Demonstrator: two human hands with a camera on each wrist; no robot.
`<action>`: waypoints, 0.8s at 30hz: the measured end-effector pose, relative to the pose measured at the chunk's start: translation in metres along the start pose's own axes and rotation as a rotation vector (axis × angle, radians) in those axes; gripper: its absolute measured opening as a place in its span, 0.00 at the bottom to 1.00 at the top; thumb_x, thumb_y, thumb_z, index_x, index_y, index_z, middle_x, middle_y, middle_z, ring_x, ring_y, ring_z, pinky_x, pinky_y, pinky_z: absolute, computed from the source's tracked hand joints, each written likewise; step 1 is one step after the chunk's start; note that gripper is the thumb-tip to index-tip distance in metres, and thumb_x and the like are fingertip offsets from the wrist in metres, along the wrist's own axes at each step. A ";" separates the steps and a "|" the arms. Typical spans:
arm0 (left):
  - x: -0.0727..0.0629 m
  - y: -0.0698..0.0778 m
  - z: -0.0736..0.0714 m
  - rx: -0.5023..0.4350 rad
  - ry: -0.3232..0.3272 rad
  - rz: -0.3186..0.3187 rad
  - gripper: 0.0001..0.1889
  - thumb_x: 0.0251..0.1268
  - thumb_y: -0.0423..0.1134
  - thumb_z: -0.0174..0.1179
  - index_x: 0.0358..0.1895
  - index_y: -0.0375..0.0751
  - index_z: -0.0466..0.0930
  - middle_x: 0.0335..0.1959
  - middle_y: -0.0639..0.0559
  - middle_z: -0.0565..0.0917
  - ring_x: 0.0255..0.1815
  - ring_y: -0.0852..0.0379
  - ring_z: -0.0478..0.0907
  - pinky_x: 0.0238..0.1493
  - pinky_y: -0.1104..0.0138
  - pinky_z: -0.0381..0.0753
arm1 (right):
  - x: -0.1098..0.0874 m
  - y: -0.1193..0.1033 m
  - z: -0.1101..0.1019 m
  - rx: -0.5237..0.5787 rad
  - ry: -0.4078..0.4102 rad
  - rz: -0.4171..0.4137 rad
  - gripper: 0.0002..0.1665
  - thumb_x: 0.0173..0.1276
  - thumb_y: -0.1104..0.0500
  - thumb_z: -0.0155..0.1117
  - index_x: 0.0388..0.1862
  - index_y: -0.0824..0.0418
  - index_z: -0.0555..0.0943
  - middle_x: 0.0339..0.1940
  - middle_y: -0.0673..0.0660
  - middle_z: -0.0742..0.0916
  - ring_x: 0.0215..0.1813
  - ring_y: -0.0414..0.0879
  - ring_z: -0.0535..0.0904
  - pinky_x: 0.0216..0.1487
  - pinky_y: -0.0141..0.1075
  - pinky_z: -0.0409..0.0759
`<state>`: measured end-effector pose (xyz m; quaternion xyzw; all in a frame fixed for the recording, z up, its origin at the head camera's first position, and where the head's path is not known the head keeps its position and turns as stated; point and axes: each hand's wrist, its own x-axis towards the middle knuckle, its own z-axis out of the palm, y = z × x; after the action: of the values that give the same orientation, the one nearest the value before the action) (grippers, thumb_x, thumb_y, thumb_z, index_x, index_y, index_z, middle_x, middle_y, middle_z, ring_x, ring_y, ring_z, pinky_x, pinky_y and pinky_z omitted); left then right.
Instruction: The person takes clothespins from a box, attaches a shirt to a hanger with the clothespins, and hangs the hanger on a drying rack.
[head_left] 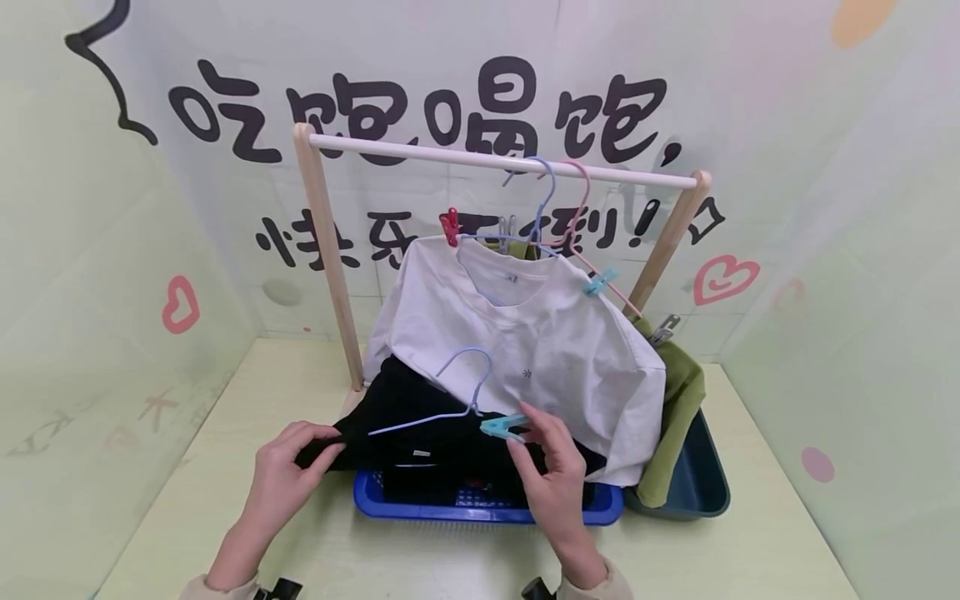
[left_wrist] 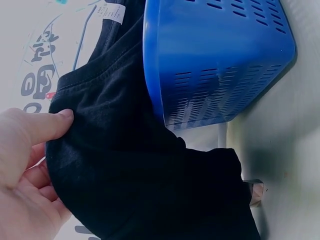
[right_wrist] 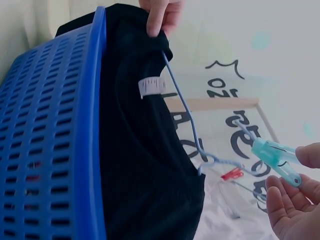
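Note:
My left hand (head_left: 288,467) pinches the shoulder of a black shirt (left_wrist: 110,125) between thumb and fingers, left of the blue basket. A light blue hanger (head_left: 480,392) sits in the shirt's neck opening, its hook standing up and one arm running toward the left shoulder. The other arm is hidden in the cloth. A white label (right_wrist: 151,86) shows inside the collar. In my right hand (head_left: 557,479) is a teal clothespin (right_wrist: 275,157), pinched by thumb and fingers. It overlaps the right side of the collar in the head view, close to the hanger's hook.
Behind, a wooden rack (head_left: 324,242) with a white rod (head_left: 420,152) carries a white shirt (head_left: 480,333) and a green garment (head_left: 671,425) on hangers with clothespins. The blue basket (head_left: 487,515) stands in front, a dark green tub (head_left: 705,492) at right.

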<state>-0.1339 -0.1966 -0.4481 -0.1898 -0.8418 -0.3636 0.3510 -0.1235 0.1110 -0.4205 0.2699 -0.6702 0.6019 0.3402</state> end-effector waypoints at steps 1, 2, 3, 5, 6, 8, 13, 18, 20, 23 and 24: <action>0.000 0.000 0.000 -0.003 0.002 0.003 0.17 0.31 0.18 0.72 0.29 0.38 0.82 0.26 0.53 0.82 0.30 0.62 0.77 0.37 0.83 0.72 | 0.001 0.000 0.003 0.009 -0.005 -0.006 0.28 0.52 0.83 0.60 0.55 0.73 0.75 0.42 0.69 0.79 0.42 0.49 0.78 0.44 0.28 0.78; 0.000 0.000 0.000 -0.006 0.005 0.004 0.17 0.31 0.18 0.72 0.29 0.38 0.83 0.26 0.53 0.82 0.30 0.62 0.77 0.37 0.83 0.72 | 0.002 0.000 0.005 0.015 -0.012 -0.012 0.28 0.52 0.83 0.60 0.55 0.73 0.75 0.42 0.69 0.79 0.42 0.50 0.78 0.44 0.28 0.78; -0.001 0.000 0.000 -0.011 0.009 0.008 0.18 0.30 0.18 0.72 0.29 0.38 0.83 0.26 0.53 0.82 0.30 0.62 0.77 0.37 0.83 0.72 | 0.002 0.000 0.008 0.019 -0.020 -0.016 0.28 0.52 0.83 0.60 0.55 0.73 0.75 0.42 0.69 0.79 0.42 0.50 0.78 0.43 0.28 0.78; -0.001 0.000 0.001 -0.018 0.016 0.014 0.18 0.30 0.17 0.72 0.28 0.38 0.83 0.26 0.53 0.82 0.30 0.63 0.77 0.36 0.83 0.72 | 0.004 0.001 0.012 0.018 -0.042 -0.020 0.29 0.52 0.83 0.61 0.55 0.73 0.75 0.42 0.68 0.80 0.42 0.52 0.78 0.43 0.28 0.78; -0.001 0.000 0.001 -0.021 0.019 0.017 0.18 0.30 0.17 0.72 0.28 0.38 0.83 0.25 0.53 0.82 0.30 0.63 0.77 0.36 0.83 0.72 | 0.004 0.001 0.015 0.020 -0.052 -0.020 0.29 0.52 0.83 0.61 0.55 0.72 0.75 0.42 0.68 0.80 0.41 0.52 0.78 0.43 0.28 0.78; -0.002 0.000 0.001 -0.021 0.020 0.019 0.18 0.30 0.17 0.72 0.28 0.38 0.83 0.26 0.53 0.82 0.30 0.63 0.77 0.36 0.83 0.72 | 0.005 0.001 0.019 0.019 -0.068 -0.020 0.29 0.52 0.83 0.61 0.55 0.72 0.75 0.42 0.68 0.80 0.41 0.53 0.78 0.42 0.28 0.78; -0.004 -0.001 -0.002 -0.012 0.021 0.016 0.18 0.30 0.18 0.72 0.28 0.39 0.83 0.26 0.53 0.82 0.30 0.62 0.77 0.37 0.83 0.71 | 0.007 0.003 0.032 0.024 -0.109 -0.035 0.30 0.52 0.82 0.62 0.56 0.72 0.75 0.43 0.68 0.80 0.42 0.54 0.78 0.41 0.30 0.79; -0.003 0.000 -0.001 -0.016 0.012 0.010 0.17 0.31 0.18 0.72 0.29 0.38 0.83 0.26 0.53 0.82 0.30 0.61 0.77 0.36 0.82 0.72 | 0.006 0.005 0.042 0.000 -0.148 -0.041 0.31 0.53 0.80 0.63 0.58 0.69 0.74 0.42 0.65 0.81 0.42 0.53 0.78 0.40 0.32 0.79; -0.002 0.002 0.000 -0.013 0.013 0.013 0.17 0.31 0.18 0.73 0.29 0.38 0.83 0.26 0.53 0.82 0.29 0.59 0.78 0.35 0.81 0.73 | 0.005 0.005 0.046 -0.004 -0.158 -0.041 0.31 0.54 0.80 0.63 0.59 0.69 0.74 0.42 0.65 0.81 0.42 0.53 0.78 0.39 0.32 0.79; -0.002 0.004 -0.001 -0.010 0.013 0.012 0.17 0.31 0.18 0.73 0.29 0.38 0.83 0.26 0.53 0.82 0.29 0.58 0.78 0.35 0.81 0.72 | 0.007 0.004 0.054 -0.006 -0.175 -0.049 0.31 0.54 0.78 0.64 0.59 0.68 0.74 0.42 0.64 0.81 0.42 0.53 0.78 0.39 0.35 0.80; -0.002 0.004 -0.002 -0.008 0.013 0.011 0.17 0.31 0.18 0.73 0.28 0.38 0.83 0.26 0.54 0.82 0.29 0.58 0.78 0.35 0.81 0.72 | 0.008 0.003 0.058 -0.004 -0.178 -0.050 0.30 0.55 0.77 0.64 0.59 0.69 0.74 0.42 0.64 0.81 0.42 0.53 0.78 0.39 0.36 0.81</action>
<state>-0.1294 -0.1957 -0.4469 -0.1936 -0.8370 -0.3660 0.3578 -0.1380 0.0540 -0.4187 0.3382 -0.6919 0.5657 0.2948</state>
